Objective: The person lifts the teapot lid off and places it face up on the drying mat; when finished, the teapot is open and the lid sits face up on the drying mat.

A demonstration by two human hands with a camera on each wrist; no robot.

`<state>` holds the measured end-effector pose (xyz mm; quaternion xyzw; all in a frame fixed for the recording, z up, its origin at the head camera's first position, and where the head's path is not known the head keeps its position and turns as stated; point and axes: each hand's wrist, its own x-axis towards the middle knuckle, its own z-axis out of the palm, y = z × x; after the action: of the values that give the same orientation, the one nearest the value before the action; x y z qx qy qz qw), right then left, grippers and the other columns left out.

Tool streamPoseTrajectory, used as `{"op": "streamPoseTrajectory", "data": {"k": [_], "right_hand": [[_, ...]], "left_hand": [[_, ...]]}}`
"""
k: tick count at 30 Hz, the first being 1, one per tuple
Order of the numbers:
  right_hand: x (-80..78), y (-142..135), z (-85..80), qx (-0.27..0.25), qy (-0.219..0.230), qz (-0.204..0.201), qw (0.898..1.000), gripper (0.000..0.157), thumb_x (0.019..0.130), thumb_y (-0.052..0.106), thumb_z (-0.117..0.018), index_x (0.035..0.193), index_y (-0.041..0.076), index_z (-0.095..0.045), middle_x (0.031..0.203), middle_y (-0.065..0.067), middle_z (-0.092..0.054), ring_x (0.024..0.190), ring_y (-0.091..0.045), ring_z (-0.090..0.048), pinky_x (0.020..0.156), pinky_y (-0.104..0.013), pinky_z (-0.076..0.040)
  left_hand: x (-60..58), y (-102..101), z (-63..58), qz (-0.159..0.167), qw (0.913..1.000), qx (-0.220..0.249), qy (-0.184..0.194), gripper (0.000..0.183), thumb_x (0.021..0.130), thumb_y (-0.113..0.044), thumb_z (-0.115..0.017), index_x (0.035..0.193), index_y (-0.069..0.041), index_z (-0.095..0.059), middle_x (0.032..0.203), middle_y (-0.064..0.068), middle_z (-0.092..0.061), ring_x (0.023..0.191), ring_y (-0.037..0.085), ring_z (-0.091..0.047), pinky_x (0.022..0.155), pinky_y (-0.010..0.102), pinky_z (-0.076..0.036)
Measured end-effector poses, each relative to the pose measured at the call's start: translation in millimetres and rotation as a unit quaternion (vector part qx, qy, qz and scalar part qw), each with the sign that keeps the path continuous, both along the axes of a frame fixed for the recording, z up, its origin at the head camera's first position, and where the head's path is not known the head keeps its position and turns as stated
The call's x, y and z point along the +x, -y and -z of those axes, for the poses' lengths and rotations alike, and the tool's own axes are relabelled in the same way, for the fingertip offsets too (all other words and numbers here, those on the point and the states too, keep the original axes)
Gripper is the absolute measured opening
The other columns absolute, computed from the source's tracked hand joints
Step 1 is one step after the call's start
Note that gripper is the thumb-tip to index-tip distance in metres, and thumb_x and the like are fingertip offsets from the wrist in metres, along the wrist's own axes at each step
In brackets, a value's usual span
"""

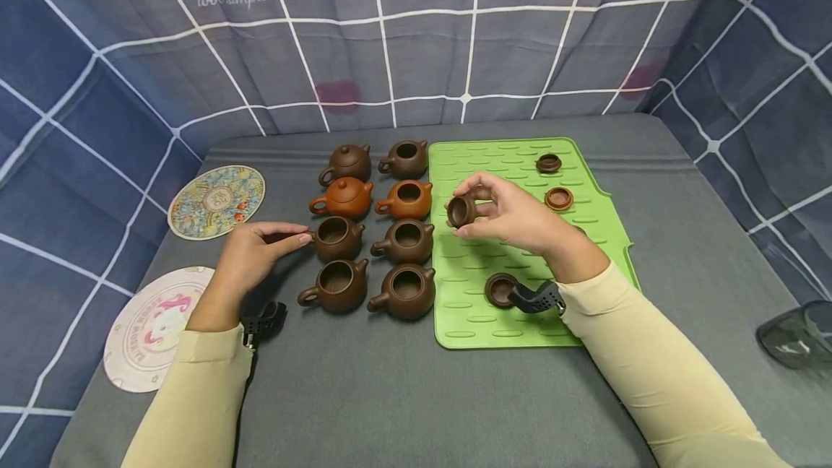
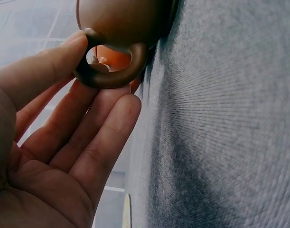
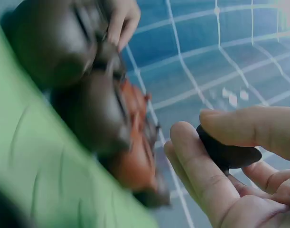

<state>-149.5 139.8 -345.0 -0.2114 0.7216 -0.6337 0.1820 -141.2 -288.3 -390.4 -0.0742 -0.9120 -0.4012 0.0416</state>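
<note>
My left hand [image 1: 250, 258] pinches the loop handle [image 2: 118, 80] of a dark brown lidless teapot [image 1: 338, 240] between thumb and fingertips. In my right hand [image 1: 516, 217] is a small dark brown teapot lid [image 1: 461, 212], tipped so that its hollow underside faces the head camera. The right wrist view shows the lid [image 3: 225, 151] dark between thumb and fingers. Close in front of the gripped teapot stands another open brown teapot [image 1: 339, 287]. Behind it are a lidded orange teapot [image 1: 344, 198] and a lidded brown one [image 1: 349, 163].
A second column of open teapots [image 1: 406, 293] stands along the left edge of the green mat [image 1: 461, 323]. Several loose lids [image 1: 559, 198] lie on the mat, one partly behind the right wrist. Two round coasters [image 1: 217, 202] are at the left. A dark glass [image 1: 796, 334] stands far right.
</note>
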Motion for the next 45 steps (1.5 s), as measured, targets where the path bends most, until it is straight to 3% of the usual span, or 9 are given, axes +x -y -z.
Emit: {"op": "streamPoseTrajectory", "data": {"k": [4, 9, 15, 20, 35, 45], "right_hand": [[1.6, -20.3, 10.7, 0.057, -0.021, 0.034, 0.998, 0.053, 0.088, -0.012, -0.078, 0.133, -0.008, -0.050, 0.126, -0.023, -0.058, 0.103, -0.033, -0.070, 0.080, -0.031, -0.057], [2.4, -31.6, 22.8, 0.123, -0.055, 0.035, 0.990, 0.048, 0.087, -0.010, -0.080, 0.129, -0.006, -0.057, 0.120, -0.019, -0.064, 0.104, -0.029, -0.067, 0.085, -0.030, -0.054], [0.2, -34.5, 34.6, 0.160, -0.089, 0.049, 0.982, 0.044, 0.079, -0.007, -0.089, 0.114, -0.001, -0.064, 0.104, -0.013, -0.071, 0.093, -0.028, -0.065, 0.080, -0.031, -0.050], [-0.9, -36.5, 41.2, 0.194, -0.087, 0.046, 0.976, 0.042, 0.076, -0.005, -0.091, 0.111, -0.001, -0.068, 0.103, -0.012, -0.071, 0.093, -0.028, -0.063, 0.081, -0.033, -0.050], [-1.7, -40.9, 36.7, 0.212, -0.086, 0.024, 0.973, 0.052, 0.076, -0.003, -0.091, 0.122, -0.004, -0.067, 0.116, -0.015, -0.070, 0.107, -0.031, -0.065, 0.095, -0.049, -0.050], [-0.5, -47.5, 31.7, 0.231, -0.072, 0.048, 0.969, 0.052, 0.079, 0.001, -0.092, 0.125, -0.002, -0.067, 0.115, -0.014, -0.070, 0.107, -0.031, -0.067, 0.087, -0.042, -0.053]], "left_hand": [[0.2, 2.1, 1.4, -0.005, 1.0000, -0.001, 0.000, 0.028, 0.094, -0.035, -0.084, 0.110, -0.011, -0.085, 0.108, 0.005, -0.079, 0.105, 0.014, -0.067, 0.089, 0.022, -0.044], [0.6, 3.3, 2.3, -0.004, 1.0000, -0.005, -0.004, 0.029, 0.094, -0.036, -0.084, 0.110, -0.012, -0.085, 0.107, 0.004, -0.079, 0.103, 0.011, -0.066, 0.088, 0.022, -0.045], [0.6, 2.6, 0.8, -0.002, 0.9999, -0.003, -0.011, 0.027, 0.094, -0.034, -0.084, 0.109, -0.011, -0.086, 0.106, 0.005, -0.079, 0.100, 0.009, -0.066, 0.086, 0.021, -0.045], [-0.5, 1.5, 0.5, 0.001, 0.9999, -0.004, -0.009, 0.028, 0.094, -0.035, -0.084, 0.109, -0.012, -0.086, 0.106, 0.005, -0.079, 0.101, 0.010, -0.066, 0.086, 0.023, -0.045], [1.6, 1.3, 0.8, -0.001, 0.9999, -0.010, -0.010, 0.028, 0.095, -0.035, -0.083, 0.110, -0.012, -0.085, 0.106, 0.005, -0.079, 0.101, 0.014, -0.067, 0.085, 0.025, -0.045], [0.2, -0.8, 1.8, 0.000, 1.0000, -0.006, -0.007, 0.028, 0.094, -0.035, -0.084, 0.110, -0.011, -0.085, 0.106, 0.006, -0.079, 0.101, 0.014, -0.066, 0.084, 0.025, -0.045]]}}
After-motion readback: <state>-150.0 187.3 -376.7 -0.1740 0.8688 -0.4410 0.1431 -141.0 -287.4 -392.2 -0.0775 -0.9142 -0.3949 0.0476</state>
